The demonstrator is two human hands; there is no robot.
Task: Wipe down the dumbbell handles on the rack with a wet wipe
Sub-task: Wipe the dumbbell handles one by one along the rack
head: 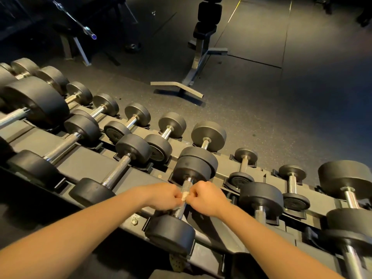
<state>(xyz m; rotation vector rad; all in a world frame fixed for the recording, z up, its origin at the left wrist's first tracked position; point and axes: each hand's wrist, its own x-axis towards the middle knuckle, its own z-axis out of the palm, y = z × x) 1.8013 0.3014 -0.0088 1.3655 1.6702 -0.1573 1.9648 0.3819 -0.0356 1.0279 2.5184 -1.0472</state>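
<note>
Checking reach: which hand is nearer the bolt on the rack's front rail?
Left. Left hand sits just up and right of the bolt; right hand lies farther, beyond the handle.

A small, pale wet wipe [184,196] sits bunched against the knurled chrome handle [186,185], about midway along it. It seems to be wrapped round the bar, though most of it is covered. That handle belongs to a dumbbell [194,168] with round black heads, lying tilted across the front tier of the grey sloped rack [80,164], near head low, far head higher. The neighbouring handles [116,172] on the same tier lie parallel to it, bare and shiny, each in its own cradle.
</note>
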